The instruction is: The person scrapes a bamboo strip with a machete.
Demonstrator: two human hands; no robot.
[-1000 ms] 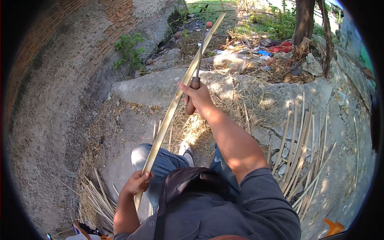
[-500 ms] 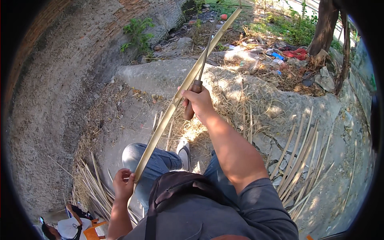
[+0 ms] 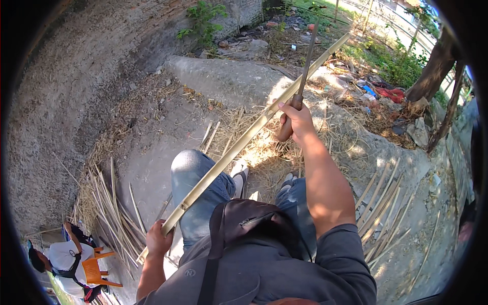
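A long pale split-bamboo strip (image 3: 229, 155) slants across my lap, from low on the left to high on the right, its hollow side partly showing. My left hand (image 3: 158, 238) is closed around its lower end beside my left knee. In my right hand (image 3: 301, 122) is the brown wooden handle of a knife (image 3: 307, 63), its long, narrow dark blade pointing up and away. The blade crosses the strip's upper part; whether its edge touches cannot be told. My right thumb and fingertips also rest against the strip.
Several thin bamboo strips (image 3: 114, 203) lie to my left, and another bundle (image 3: 386, 203) to my right. Curly shavings (image 3: 254, 142) cover the ground ahead by a concrete ledge (image 3: 218, 76). A person sits on an orange chair (image 3: 94, 269) at lower left. A tree trunk (image 3: 432, 76) stands far right.
Both hands, the strip and the knife sit further right in view, as the view has shifted. The knife blade now stands higher, past the strip's edge, and a node shows near my left hand.
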